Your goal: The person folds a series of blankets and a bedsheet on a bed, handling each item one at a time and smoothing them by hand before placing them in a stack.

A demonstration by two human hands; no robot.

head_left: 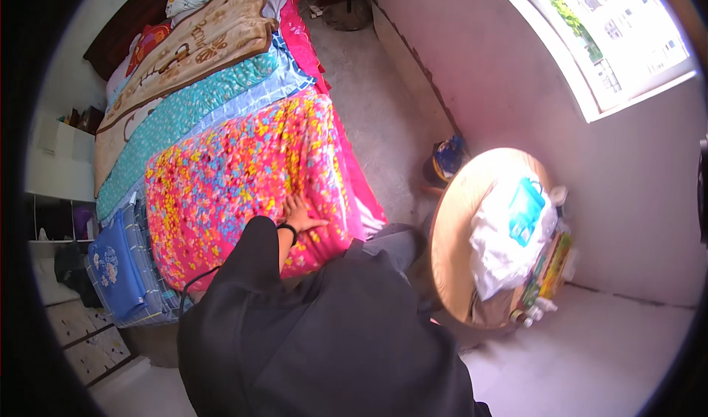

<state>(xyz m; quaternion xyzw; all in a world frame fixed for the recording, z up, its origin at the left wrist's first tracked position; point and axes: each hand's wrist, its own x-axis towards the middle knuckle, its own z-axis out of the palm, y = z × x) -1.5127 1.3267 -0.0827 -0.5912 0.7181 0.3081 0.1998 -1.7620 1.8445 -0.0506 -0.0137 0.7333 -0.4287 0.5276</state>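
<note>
My left hand, with a black band at the wrist, lies palm down on a folded floral quilt. Its thumb points right and the fingers are spread, pressing the pink, yellow and blue cloth near its front right part, where there are creases. The quilt rests folded on the bed's near end. My right hand does not show; my dark-clothed body covers the lower middle of the head view.
Beyond the quilt lie a teal blanket and a brown patterned blanket. A blue folded cloth is at the left corner. To the right, a round wooden table holds a white plastic bag. A window is upper right.
</note>
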